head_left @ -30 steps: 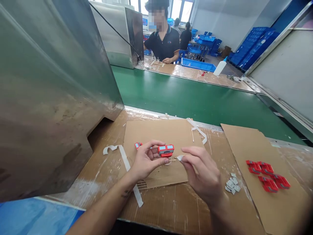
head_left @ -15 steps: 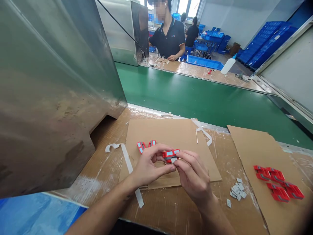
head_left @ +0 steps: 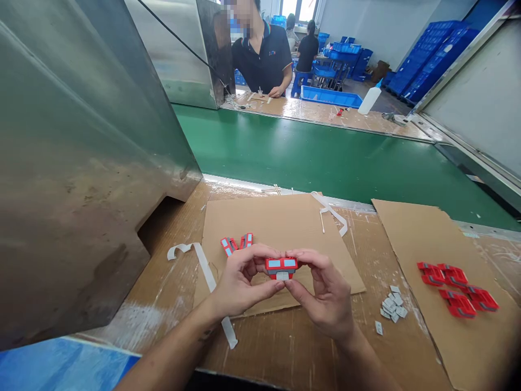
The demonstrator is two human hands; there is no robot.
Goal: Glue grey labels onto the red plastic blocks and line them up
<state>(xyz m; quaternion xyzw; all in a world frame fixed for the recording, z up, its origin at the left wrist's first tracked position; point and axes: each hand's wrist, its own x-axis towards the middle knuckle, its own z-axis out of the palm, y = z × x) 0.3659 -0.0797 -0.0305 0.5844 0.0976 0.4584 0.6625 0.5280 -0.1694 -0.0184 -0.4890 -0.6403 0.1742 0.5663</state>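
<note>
Between both hands, over the cardboard sheet (head_left: 268,217), is a small red and grey plastic part (head_left: 281,266) with two light blue panels and a pale grey piece on its lower front. My left hand (head_left: 248,279) pinches its left side between thumb and fingers. The right side is gripped by the thumb and index finger of my right hand (head_left: 325,288). Two similar red parts (head_left: 228,246) lie on the cardboard just beyond my left hand. To the right, a small pile of pale grey pieces (head_left: 391,304) rests on the wooden table (head_left: 317,353).
Several red parts (head_left: 462,303) sit on a second cardboard sheet (head_left: 411,239) at the right. White tape strips (head_left: 204,266) flank the first sheet. A metal housing (head_left: 81,163) rises at left. Beyond the green belt (head_left: 285,146), a person (head_left: 264,60) sits near a white bottle (head_left: 370,100).
The part has been turned so its panels face me squarely, with the pale piece now flat on its front. My right hand has shifted from the front to the part's right side. The view has moved slightly.
</note>
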